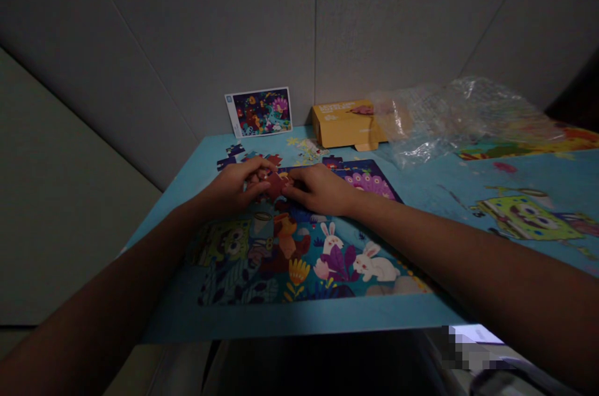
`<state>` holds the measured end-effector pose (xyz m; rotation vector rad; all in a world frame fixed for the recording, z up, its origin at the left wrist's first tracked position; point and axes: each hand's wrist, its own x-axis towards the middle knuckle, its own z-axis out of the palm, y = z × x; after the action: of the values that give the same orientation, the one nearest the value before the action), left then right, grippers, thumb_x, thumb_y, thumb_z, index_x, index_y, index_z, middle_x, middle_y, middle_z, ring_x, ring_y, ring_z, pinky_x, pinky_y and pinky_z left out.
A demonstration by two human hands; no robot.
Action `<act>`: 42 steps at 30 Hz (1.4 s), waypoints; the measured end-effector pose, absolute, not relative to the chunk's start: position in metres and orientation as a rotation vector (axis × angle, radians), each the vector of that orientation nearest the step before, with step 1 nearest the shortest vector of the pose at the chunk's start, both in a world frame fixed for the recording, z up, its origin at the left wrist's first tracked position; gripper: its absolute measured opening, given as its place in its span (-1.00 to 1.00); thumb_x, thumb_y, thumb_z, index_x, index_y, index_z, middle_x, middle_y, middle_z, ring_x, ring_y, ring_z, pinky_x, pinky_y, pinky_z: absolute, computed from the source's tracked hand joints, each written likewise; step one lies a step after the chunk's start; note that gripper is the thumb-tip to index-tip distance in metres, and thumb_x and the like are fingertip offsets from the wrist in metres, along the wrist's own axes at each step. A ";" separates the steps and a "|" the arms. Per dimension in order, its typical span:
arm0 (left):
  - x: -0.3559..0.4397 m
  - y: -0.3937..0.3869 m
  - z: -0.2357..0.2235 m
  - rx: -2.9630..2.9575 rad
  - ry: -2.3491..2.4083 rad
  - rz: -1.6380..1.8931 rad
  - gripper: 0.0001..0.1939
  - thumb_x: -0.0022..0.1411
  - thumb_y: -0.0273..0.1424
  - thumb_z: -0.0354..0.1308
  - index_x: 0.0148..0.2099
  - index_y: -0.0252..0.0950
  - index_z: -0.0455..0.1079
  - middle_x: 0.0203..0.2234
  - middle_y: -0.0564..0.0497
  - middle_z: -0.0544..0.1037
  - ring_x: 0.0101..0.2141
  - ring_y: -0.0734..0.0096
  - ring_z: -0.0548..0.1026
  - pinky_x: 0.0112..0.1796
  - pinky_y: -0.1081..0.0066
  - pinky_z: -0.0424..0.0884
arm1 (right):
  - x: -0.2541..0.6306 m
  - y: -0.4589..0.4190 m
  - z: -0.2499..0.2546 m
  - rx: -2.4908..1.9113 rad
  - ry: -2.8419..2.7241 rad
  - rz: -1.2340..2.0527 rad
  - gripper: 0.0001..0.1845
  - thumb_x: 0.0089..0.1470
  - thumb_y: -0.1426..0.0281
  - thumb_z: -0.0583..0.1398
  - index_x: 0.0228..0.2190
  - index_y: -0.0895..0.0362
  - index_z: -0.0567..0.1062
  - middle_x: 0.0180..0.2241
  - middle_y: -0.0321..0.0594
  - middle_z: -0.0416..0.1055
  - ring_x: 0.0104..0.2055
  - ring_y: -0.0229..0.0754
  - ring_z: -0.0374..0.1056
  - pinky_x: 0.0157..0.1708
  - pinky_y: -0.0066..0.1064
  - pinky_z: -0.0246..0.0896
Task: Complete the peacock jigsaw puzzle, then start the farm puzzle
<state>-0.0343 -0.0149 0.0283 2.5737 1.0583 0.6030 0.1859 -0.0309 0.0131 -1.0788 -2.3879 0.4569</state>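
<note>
Your left hand (255, 184) and right hand (316, 189): both pinching one reddish-brown puzzle piece (276, 186) over the partly joined puzzle (306, 252). Puzzle: near the table (262, 322) front edge. Picture card (262, 111), yellow box (346, 128): by the back edge.

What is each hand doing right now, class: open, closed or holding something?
Left hand: closed, fingers holding a reddish-brown puzzle piece.
Right hand: closed, thumb and fingers at the same piece's other side.

Puzzle piece (277, 187) reddish-brown; tabletop (290, 320) blue, cartoon-printed; box (344, 130) yellow.
</note>
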 end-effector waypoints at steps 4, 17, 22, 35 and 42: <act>-0.033 -0.016 0.029 2.584 1.082 0.587 -0.69 0.23 -0.26 0.10 -0.03 -0.31 0.34 -0.36 0.04 0.48 -0.42 0.44 0.43 -0.38 0.47 0.31 | 0.188 -0.032 0.014 -1.057 -2.399 0.481 -0.79 0.18 0.35 0.14 -0.45 0.20 0.43 -0.57 -0.33 0.27 -0.53 -0.34 0.07 -0.45 -0.43 -0.19; -0.033 -0.016 0.030 2.617 1.107 0.511 -0.68 0.26 -0.25 0.07 0.00 -0.30 0.33 -0.44 0.09 0.42 -0.46 0.46 0.38 -0.42 0.49 0.26 | 0.187 -0.032 0.013 -1.046 -2.415 0.480 -0.77 0.16 0.32 0.14 -0.48 0.19 0.39 -0.60 -0.37 0.21 -0.55 -0.35 0.02 -0.48 -0.44 -0.22; -0.031 -0.017 0.030 2.615 1.094 0.512 -0.66 0.27 -0.24 0.07 0.02 -0.30 0.33 -0.38 0.05 0.46 -0.43 0.45 0.40 -0.39 0.48 0.27 | 0.188 -0.032 0.014 -1.029 -2.405 0.494 -0.76 0.16 0.31 0.14 -0.48 0.19 0.38 -0.61 -0.37 0.21 -0.56 -0.35 0.03 -0.48 -0.45 -0.22; -0.032 -0.016 0.030 2.598 1.086 0.514 -0.69 0.26 -0.26 0.06 -0.01 -0.31 0.35 -0.41 0.07 0.44 -0.44 0.45 0.39 -0.40 0.48 0.26 | 0.187 -0.032 0.013 -1.039 -2.414 0.485 -0.74 0.18 0.30 0.13 -0.48 0.20 0.41 -0.61 -0.37 0.21 -0.56 -0.35 0.03 -0.47 -0.42 -0.22; -0.030 -0.017 0.032 2.603 1.096 0.518 -0.70 0.24 -0.25 0.07 -0.05 -0.31 0.37 -0.45 0.08 0.42 -0.47 0.45 0.37 -0.42 0.48 0.24 | 0.187 -0.032 0.014 -1.047 -2.418 0.494 -0.75 0.18 0.31 0.13 -0.46 0.20 0.41 -0.61 -0.37 0.21 -0.54 -0.35 0.03 -0.46 -0.43 -0.21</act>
<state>-0.0301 -0.0167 0.0321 2.6032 1.0963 0.5182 0.1865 -0.0321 0.0139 -1.0472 -2.4181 0.4937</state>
